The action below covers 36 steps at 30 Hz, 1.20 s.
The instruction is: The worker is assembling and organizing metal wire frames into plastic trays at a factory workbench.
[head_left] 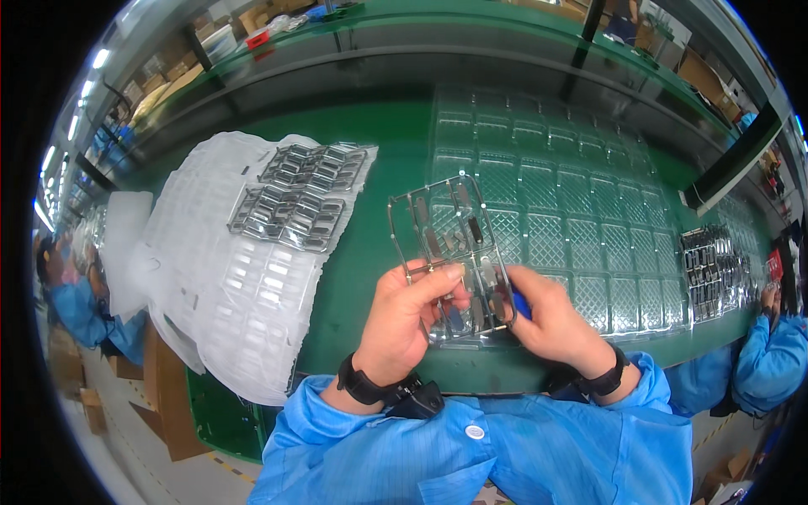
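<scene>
My left hand (402,310) is closed on a sprue frame (475,230), its thumb pressed across the lower runner. Small dark and silvery parts hang inside that dark rectangular frame, which is tilted up over the bench. My right hand (551,318) wraps round a blue-handled hand tool (523,305) at the frame's lower right corner; the tool's working end is hidden behind the frame. Under and beyond both hands lies a clear plastic tray (581,248) with rows of square pockets.
On the left of the green bench (400,139), a white foam sheet (244,303) carries stacked silvery sprue frames (290,210). More dark frames (711,265) lie at the right. Co-workers in blue sit at the left (76,307) and right (766,358). A post (736,160) stands at the far right.
</scene>
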Motion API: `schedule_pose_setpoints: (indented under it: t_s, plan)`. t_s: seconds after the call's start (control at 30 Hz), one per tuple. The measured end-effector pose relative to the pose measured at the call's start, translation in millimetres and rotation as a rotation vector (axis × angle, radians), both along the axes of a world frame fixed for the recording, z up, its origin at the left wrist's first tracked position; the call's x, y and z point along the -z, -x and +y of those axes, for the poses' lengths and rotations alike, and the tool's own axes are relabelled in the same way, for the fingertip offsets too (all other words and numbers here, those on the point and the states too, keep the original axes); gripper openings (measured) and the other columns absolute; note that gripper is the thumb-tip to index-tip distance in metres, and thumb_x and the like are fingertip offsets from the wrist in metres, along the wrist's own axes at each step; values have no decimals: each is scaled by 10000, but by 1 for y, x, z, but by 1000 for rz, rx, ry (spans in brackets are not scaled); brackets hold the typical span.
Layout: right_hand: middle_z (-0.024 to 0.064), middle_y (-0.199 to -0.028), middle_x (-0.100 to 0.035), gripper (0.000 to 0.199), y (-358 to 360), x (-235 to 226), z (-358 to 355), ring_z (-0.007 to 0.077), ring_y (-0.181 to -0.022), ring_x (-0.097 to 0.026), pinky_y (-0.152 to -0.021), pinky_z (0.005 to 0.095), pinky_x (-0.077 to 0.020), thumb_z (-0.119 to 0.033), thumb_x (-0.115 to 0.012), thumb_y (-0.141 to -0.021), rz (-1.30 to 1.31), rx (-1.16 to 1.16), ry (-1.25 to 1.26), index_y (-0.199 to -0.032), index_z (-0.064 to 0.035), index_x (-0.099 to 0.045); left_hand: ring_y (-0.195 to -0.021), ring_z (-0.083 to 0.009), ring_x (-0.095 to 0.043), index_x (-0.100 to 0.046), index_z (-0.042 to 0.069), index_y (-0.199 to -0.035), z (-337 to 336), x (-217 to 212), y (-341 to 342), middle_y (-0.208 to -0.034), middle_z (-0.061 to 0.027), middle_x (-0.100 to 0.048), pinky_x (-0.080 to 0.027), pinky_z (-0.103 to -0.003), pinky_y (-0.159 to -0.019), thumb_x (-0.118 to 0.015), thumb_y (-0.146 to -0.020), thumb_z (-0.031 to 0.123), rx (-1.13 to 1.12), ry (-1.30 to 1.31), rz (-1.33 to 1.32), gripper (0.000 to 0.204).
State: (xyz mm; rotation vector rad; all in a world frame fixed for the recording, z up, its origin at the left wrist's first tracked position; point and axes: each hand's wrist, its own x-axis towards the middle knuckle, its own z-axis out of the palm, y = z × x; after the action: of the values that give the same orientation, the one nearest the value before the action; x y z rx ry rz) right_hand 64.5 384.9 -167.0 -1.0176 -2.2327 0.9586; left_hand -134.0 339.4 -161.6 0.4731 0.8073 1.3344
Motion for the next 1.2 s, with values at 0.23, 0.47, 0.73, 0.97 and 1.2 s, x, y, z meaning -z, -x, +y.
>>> schedule_pose_setpoints:
  t_s: [0.23, 0.47, 0.73, 0.97, 1.2]
  plan:
    - [205, -995, -579, 446, 5, 1, -4, 382, -920, -572, -784, 417, -473, -109, -588, -764, 52, -135, -42, -1180, 17, -489, -677, -111, -592, -609, -2, -876, -2, -4, -8, -763, -55, -618, -505, -248, -662, -605, -852, 85, 12, -10, -8, 90]
    - [208, -955, -591, 433, 4, 2, -4, 377, -868, -588, -728, 413, -482, -116, -602, -770, 62, -137, -76, -1165, 30, -502, -674, -109, -594, -610, -3, -885, -2, -4, -10, -760, -52, -618, -512, -249, -659, -607, -852, 83, 14, -23, 2, 92]
    - [197, -804, -608, 353, 0, -6, -9, 366, -728, -613, -632, 421, -487, -77, -595, -756, 10, -113, -28, -1095, 10, -551, -670, -110, -611, -605, -8, -914, -5, -5, -13, -769, -55, -627, -518, -247, -628, -622, -838, 67, -23, 18, 48, 108]
    - [135, -799, -638, 307, -10, -1, 8, 220, -700, -626, -628, 313, -473, -137, -590, -835, -150, 45, -71, -1098, 17, -554, -684, -100, -595, -596, -2, -955, -6, 7, 2, -776, -49, -620, -497, -229, -615, -635, -841, 98, -67, 68, 168, 156]
    - [6, -693, -555, 221, 8, 2, -3, 65, -606, -521, -551, 240, -437, -149, -617, -854, 234, -24, 524, -1015, -4, -573, -663, -107, -615, -576, 1, -957, -4, 13, -6, -807, -59, -631, -528, -239, -610, -622, -859, 99, -61, 66, 165, 146]
